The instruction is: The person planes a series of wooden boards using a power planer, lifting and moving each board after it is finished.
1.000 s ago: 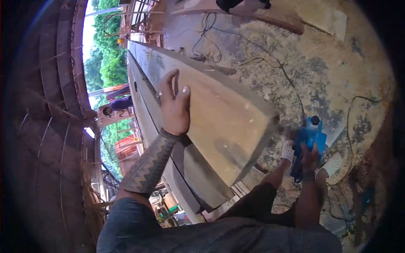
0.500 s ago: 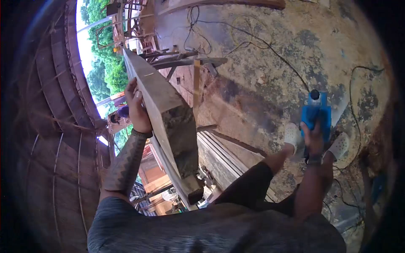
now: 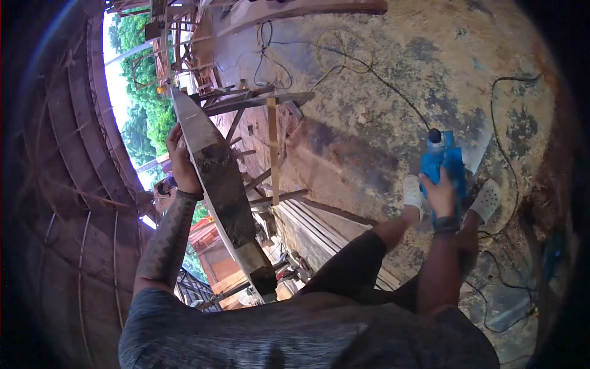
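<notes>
A long, thick wooden beam point(image 3: 224, 184) slants across the left of the head view. It has pale edges and a dark, rough patch on the side facing me. My left hand point(image 3: 183, 163) grips its far long edge, with the fingers partly hidden behind the wood. Low on the right, my right hand point(image 3: 440, 195) is closed around a blue electric planer point(image 3: 442, 161) with a black knob. The planer hangs beside my leg, apart from the beam, above the stained floor.
A black cord point(image 3: 399, 86) runs over the concrete floor point(image 3: 393, 141) near the planer. Another cord point(image 3: 501, 135) curves at the right. Wooden trestle pieces point(image 3: 258, 101) support the beam's far part. Long boards point(image 3: 332, 240) lie beside my legs. A person point(image 3: 165, 187) is beyond the beam.
The beam has rolled, so its dark rough side now shows more and the pale broad face has narrowed. My left hand stays on its edge. The planer remains in my right hand.
</notes>
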The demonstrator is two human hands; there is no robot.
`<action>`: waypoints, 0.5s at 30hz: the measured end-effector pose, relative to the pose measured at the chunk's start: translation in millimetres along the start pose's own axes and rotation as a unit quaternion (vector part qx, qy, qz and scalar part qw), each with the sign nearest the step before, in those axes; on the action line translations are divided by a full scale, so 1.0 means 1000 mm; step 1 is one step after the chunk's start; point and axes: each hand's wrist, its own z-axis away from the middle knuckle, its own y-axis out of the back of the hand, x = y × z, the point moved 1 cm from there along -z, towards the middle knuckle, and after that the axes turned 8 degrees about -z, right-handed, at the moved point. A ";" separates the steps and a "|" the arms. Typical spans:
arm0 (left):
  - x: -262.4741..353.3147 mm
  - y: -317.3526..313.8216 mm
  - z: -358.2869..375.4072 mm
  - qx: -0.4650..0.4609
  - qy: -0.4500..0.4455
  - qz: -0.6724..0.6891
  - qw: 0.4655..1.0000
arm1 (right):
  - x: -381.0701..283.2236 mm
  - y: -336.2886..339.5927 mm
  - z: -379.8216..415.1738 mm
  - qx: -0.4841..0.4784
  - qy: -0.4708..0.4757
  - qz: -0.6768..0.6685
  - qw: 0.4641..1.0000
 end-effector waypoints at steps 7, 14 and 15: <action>0.000 0.005 0.003 -0.001 -0.008 -0.022 1.000 | 0.003 0.005 0.005 0.031 0.038 -0.035 0.998; -0.036 0.028 -0.006 -0.053 0.089 0.224 0.969 | 0.011 0.004 -0.004 0.036 0.014 -0.030 0.999; -0.028 0.023 -0.004 -0.032 0.047 0.124 0.991 | 0.011 0.004 -0.005 0.037 0.014 -0.029 0.999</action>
